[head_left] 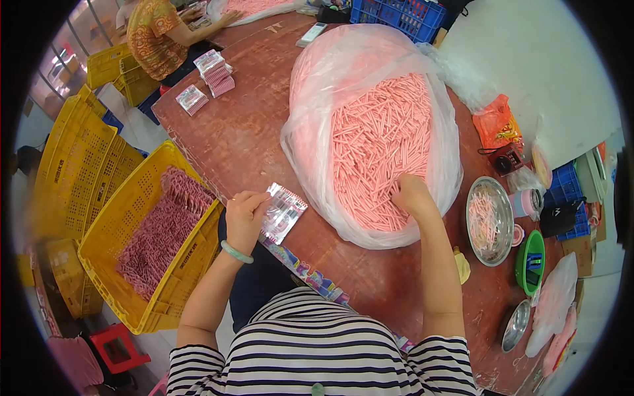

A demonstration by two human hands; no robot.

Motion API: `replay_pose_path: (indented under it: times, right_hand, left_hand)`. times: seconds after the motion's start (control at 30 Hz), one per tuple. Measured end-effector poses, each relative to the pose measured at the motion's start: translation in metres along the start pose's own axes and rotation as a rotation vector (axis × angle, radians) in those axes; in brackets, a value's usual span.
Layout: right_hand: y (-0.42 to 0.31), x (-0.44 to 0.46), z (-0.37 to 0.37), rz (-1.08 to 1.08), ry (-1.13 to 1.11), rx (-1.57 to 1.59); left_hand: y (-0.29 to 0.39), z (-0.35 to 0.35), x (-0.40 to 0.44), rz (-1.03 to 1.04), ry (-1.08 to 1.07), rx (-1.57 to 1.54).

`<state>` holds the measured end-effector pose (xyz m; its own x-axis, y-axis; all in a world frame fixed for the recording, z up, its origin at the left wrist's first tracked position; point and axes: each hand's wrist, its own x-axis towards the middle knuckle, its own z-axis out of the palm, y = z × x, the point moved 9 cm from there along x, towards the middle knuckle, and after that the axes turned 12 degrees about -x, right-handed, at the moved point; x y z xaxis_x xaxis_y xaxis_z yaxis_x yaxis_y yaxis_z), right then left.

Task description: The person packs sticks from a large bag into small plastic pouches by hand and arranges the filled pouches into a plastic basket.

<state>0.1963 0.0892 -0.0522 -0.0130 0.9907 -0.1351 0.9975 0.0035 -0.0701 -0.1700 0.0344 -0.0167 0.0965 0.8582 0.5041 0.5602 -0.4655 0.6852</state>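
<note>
A large clear plastic bag [310,86] full of thin pink sticks [380,138] lies open on the red table. My right hand [411,195] reaches into the lower right of the sticks, its fingers bent among them; what they hold is hidden. Near the table's front edge, my left hand [247,214] has its fingers closed on the left side of a stack of clear printed packets [284,212]. A green bangle circles the left wrist.
A yellow crate [96,267] of pink packets stands at the left. Stacked packets [214,69] lie at the back left, near another person [155,36]. A metal bowl [505,228], a green basket [522,264] and a smaller bowl [515,327] are at the right.
</note>
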Motion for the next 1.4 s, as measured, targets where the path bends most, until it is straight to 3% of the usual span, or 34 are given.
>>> replay_pose_path:
  times: [0.03, 0.13, 0.23, 0.37, 0.57, 0.67, 0.87, 0.97, 1.07, 1.13, 1.23, 1.4]
  right_hand:
    - [-0.002, -0.001, -0.001, -0.011, 0.001, 0.014]
    - [0.003, -0.002, -0.003, -0.018, -0.004, 0.12]
    - [0.022, -0.006, 0.002, 0.027, -0.027, 0.373]
    - [0.036, -0.009, 0.017, 0.086, -0.098, 0.577]
    - [0.032, -0.028, -0.002, 0.147, -0.062, 1.042]
    - [0.05, -0.029, -0.012, 0.168, 0.108, 0.8]
    - [0.038, -0.035, -0.036, 0.182, 0.116, 1.428]
    - [0.021, -0.036, -0.053, 0.137, 0.146, 1.547]
    - [0.007, -0.038, -0.07, 0.078, 0.166, 1.602]
    - [-0.002, -0.038, -0.079, 0.004, 0.155, 1.501]
    - [-0.009, -0.04, -0.089, -0.03, 0.173, 1.346]
    - [-0.008, -0.044, -0.095, -0.019, 0.188, 1.377]
  left_hand:
    - [0.01, -0.004, 0.002, 0.062, 0.045, 0.018]
    - [0.011, -0.013, 0.006, -0.075, 0.103, -0.2]
    - [-0.013, 0.002, -0.004, -0.47, 0.029, -0.651]
    - [0.014, 0.032, -0.007, -0.676, -0.117, -1.029]
    - [0.056, 0.078, 0.002, -0.625, -0.308, -1.082]
    - [0.065, 0.096, 0.009, -0.46, -0.37, -0.93]
    - [0.085, 0.115, 0.021, -0.391, -0.459, -0.837]
    - [0.094, 0.117, 0.026, -0.33, -0.449, -0.817]
    - [0.095, 0.116, 0.026, -0.369, -0.444, -0.794]
    - [0.088, 0.12, 0.023, -0.513, -0.423, -0.881]
    - [0.085, 0.123, 0.025, -0.526, -0.446, -0.921]
    - [0.091, 0.119, 0.029, -0.325, -0.423, -0.816]
